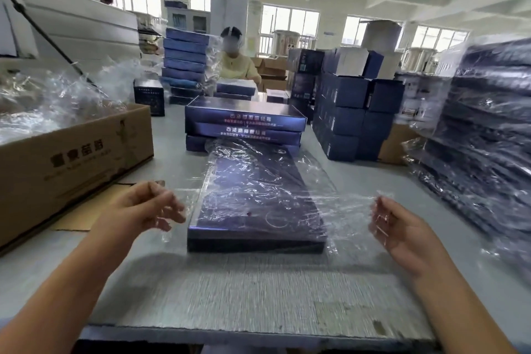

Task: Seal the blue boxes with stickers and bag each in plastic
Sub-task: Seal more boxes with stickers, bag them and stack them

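While curled, left hand (142, 208), right hand (402, 229) pinch bag (346, 205)

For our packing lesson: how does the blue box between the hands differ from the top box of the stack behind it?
The front box sits in a clear plastic bag; the top stack box is bare. The front box lies on the table; the top stack box on other boxes. The front box shows its short end, the top stack box its long printed side. Both are flat, dark blue.
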